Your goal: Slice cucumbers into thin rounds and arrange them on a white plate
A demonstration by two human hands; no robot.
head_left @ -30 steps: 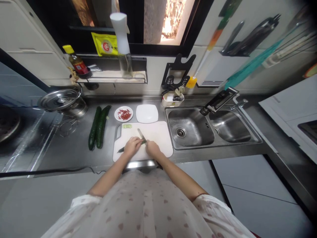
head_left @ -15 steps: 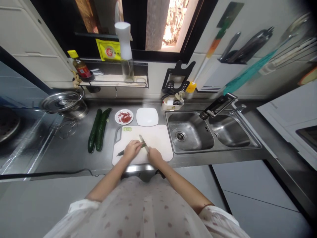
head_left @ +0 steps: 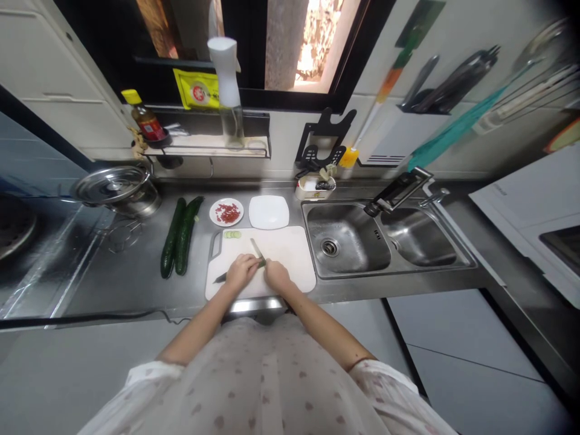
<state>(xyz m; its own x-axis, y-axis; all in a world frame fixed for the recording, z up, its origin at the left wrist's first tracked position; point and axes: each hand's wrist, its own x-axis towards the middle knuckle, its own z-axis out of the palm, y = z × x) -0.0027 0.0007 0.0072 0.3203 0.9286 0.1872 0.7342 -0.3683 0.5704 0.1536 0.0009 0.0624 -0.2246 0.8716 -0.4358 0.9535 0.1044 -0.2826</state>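
On the white cutting board point(head_left: 290, 248), my left hand point(head_left: 242, 270) is closed over a cucumber piece point(head_left: 220, 278), whose dark tapered end sticks out to the left. My right hand point(head_left: 277, 277) grips a knife point(head_left: 257, 249) by its handle, which the fingers hide. The blade points away from me and lies against the cut end of the cucumber, close to my left fingertips. Several pale green cucumber slices point(head_left: 232, 234) lie in a row at the board's far left corner.
Two whole cucumbers point(head_left: 176, 238) lie left of the board. Behind it stand a plate of chopped red bits point(head_left: 226, 224) and a white plate point(head_left: 269, 212). A double sink point(head_left: 347, 275) is at right, a lidded steel pot point(head_left: 145, 199) at left.
My right hand and the knife have shifted slightly left, closer to my left hand. My left hand has stayed on the cucumber piece.
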